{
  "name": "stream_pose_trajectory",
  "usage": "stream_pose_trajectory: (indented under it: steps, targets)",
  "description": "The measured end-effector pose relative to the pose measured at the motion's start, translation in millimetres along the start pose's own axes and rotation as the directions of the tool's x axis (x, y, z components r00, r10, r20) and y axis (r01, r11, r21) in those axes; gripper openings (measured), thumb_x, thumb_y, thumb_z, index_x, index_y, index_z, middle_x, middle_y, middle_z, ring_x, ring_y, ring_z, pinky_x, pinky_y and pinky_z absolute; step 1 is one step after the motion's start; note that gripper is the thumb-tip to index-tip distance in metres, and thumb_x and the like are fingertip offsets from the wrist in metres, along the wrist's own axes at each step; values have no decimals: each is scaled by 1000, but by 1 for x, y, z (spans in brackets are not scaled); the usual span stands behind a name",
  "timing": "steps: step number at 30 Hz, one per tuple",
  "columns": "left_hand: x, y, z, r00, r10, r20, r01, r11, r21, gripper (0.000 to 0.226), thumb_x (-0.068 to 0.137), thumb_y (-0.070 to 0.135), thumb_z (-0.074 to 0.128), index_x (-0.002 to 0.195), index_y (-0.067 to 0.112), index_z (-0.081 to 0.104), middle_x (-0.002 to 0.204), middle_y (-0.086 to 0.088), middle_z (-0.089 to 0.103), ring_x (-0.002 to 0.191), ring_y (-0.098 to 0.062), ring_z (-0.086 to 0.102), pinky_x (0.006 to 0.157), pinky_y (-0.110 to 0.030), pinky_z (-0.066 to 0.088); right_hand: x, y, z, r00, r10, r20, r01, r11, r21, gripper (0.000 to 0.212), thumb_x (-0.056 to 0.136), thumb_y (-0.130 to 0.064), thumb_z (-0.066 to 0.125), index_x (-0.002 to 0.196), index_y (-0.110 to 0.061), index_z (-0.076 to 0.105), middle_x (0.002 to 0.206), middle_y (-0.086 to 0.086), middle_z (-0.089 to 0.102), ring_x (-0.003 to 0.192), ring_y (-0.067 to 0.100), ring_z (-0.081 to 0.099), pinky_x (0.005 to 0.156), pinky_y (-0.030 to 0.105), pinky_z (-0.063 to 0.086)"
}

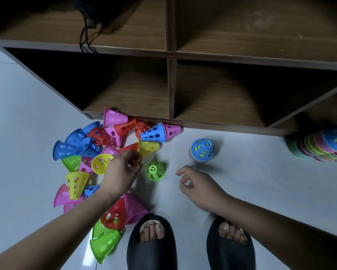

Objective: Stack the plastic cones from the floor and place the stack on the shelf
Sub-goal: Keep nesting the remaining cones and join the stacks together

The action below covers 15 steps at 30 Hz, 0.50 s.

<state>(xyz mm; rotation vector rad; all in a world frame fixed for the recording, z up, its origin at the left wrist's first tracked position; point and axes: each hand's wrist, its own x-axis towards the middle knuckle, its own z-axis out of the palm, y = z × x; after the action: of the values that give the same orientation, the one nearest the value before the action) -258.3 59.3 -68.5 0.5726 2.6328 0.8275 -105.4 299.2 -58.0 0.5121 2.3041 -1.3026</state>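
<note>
Red cone [130,147] is pinched by left hand [121,172] at the loose pile [82,147]; right hand [198,186] is held empty w/ fingers [180,172] loosely curled, near blue-topped stack [201,151].

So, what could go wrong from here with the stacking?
1. The left hand pinches a red cone in the pile; lifting it may drag the yellow cone beside it along.
2. The short stack stands free and the right hand holds nothing, so pressing a cone on may tip it.
3. The left slipper is close to a lying pink cone; a step may crush it.
</note>
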Motion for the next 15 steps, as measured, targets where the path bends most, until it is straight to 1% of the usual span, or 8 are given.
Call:
stream_pose_trajectory:
  steps: [1,2,4,6,8,11,13,15]
  targets:
    - [-1,-4,0,1000,22,-15,-21,999,24,19,93,29,78,110,26,69,108,9,69,91,-14,70,78,-35,61,1,-3,2,998,-70,-11,68,994,-85,36,95,-26,63,128,-39,54,113,-15,59,78,7,62,81,34,55]
    - [-2,-8,-2,999,28,-29,-26,998,53,22,92,30,78,111,26,68,110,8,66,92,-16,68,79,-36,60,2,-8,5,991,-135,-7,133,979,-156,43,95,-27,62,134,-41,50,120,-15,54,81,9,63,84,38,54]
    - [0,-13,-6,998,5,-68,0,997,77,26,91,28,78,114,25,67,111,7,61,94,-18,65,80,-37,59,5,-20,10,970,-241,34,242,935,-259,54,95,-26,59,143,-44,41,133,-16,45,90,15,65,84,42,55]
    - [2,-16,-11,994,-30,-110,39,996,79,26,92,30,77,115,24,67,110,7,62,93,-16,64,80,-37,58,8,-31,14,946,-313,88,324,883,-339,59,96,-24,56,148,-44,37,148,-19,35,96,23,65,82,43,56]
    - [3,-17,-14,992,-52,-117,62,995,78,26,94,32,75,117,25,65,110,6,64,92,-15,64,78,-37,59,11,-41,19,931,-339,135,364,844,-393,59,97,-21,55,150,-41,37,158,-21,25,99,26,63,82,42,55]
    - [4,-19,-15,991,-45,-125,57,994,93,30,96,31,74,123,24,63,114,3,65,96,-19,64,80,-38,59,16,-45,25,918,-345,195,396,785,-476,59,99,-21,54,152,-38,36,167,-17,14,116,29,60,86,43,55]
    - [7,-21,-15,990,-38,-134,55,991,125,32,96,31,74,126,23,63,115,2,62,99,-21,63,80,-39,58,20,-43,28,911,-350,220,413,743,-527,58,98,-19,55,151,-36,37,170,-13,11,122,30,57,88,45,55]
    - [11,-21,-15,990,-45,-134,64,988,141,34,96,32,73,127,22,63,117,3,60,100,-22,63,79,-39,59,23,-40,29,901,-371,225,431,703,-566,53,96,-14,57,144,-30,44,168,-11,16,117,30,58,86,45,55]
